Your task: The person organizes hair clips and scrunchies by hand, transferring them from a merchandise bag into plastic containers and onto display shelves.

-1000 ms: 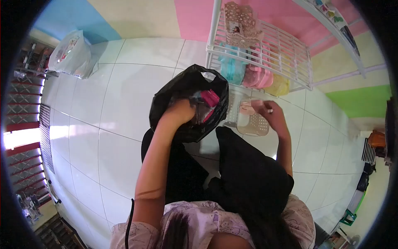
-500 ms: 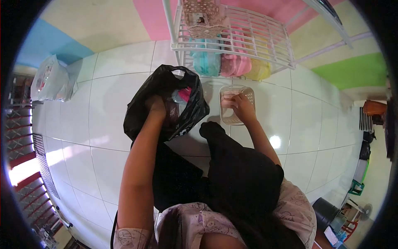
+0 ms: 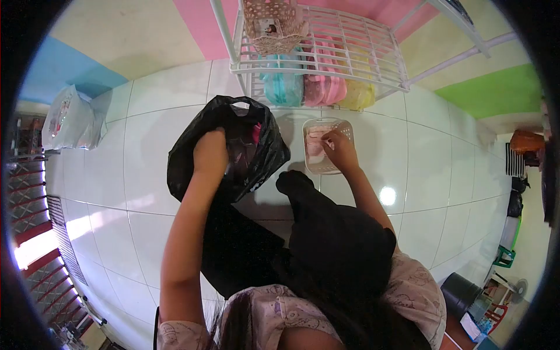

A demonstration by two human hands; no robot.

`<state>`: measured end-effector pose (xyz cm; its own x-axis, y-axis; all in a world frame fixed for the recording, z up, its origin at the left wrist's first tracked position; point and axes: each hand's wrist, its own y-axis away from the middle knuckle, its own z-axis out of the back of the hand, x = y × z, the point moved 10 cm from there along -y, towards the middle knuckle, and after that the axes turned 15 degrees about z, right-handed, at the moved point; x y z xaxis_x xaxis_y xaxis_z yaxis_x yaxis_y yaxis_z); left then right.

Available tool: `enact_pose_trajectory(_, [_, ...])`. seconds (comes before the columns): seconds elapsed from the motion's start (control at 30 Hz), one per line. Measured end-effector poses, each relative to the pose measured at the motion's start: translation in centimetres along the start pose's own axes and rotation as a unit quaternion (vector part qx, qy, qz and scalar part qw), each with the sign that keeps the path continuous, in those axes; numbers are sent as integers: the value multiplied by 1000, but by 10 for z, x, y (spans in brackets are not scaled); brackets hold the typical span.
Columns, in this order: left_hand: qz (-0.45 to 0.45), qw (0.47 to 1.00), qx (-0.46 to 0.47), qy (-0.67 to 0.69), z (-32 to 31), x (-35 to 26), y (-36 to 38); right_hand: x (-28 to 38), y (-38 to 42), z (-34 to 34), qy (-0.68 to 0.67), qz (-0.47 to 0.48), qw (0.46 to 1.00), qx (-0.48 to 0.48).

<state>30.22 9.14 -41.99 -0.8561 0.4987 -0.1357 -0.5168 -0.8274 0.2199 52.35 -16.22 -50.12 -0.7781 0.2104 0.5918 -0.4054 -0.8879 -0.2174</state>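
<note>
A black plastic bag [image 3: 265, 166] stands open on the tiled floor, with pink and clear-wrapped items inside. My left hand [image 3: 211, 153] reaches into its mouth, and the fingers are hidden in the bag. To the right, a small white perforated basket [image 3: 322, 170] holds folded pale pink items [image 3: 315, 142]. Over the basket's right part is my right hand [image 3: 339, 147], its fingers bent together at the pink items; whether it grips one is too small to tell.
Behind the bag is a white wire rack [image 3: 350, 73] with a woven basket [image 3: 274, 32] on top and teal [image 3: 282, 84], pink [image 3: 325, 87] and yellow [image 3: 357, 95] bags below. A white plastic bag [image 3: 69, 121] sits by the left wall.
My left hand has risen slightly within the bag's mouth. My right hand has shifted rightward off the pink items, which show more now. The view has shifted a little.
</note>
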Motion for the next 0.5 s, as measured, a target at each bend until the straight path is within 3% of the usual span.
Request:
enact_pose_trajectory(0.13, [-30, 982, -24, 183, 105, -35, 65, 36, -24, 19, -261, -103, 960, -9])
enact_pose_trajectory(0.2, [-68, 941, 0, 332, 139, -60, 94, 79, -38, 29, -426, -111, 897, 32])
enact_pose_trajectory(0.23, [-122, 944, -81, 295, 150, -77, 107, 110, -48, 38, -508, -98, 854, 60])
enact_pose_trajectory(0.27, [-152, 942, -100, 282, 148, -93, 117, 133, -52, 40, -584, -85, 802, 88])
enact_pose_trajectory(0.3, [-201, 944, -111, 237, 138, -112, 127, 139, -54, 40, -567, -74, 815, 93])
enact_pose_trajectory(0.33, [-227, 951, -54, 202, 116, -131, 132, 143, -57, 40, -548, -62, 828, 98])
enact_pose_trajectory(0.4, [-277, 921, -99, 254, 100, -155, 144, 135, -56, 42, -521, -84, 843, 107])
enact_pose_trajectory(0.5, [-328, 856, -74, 393, 44, -167, 142, 83, -38, 37, -498, -100, 856, 92])
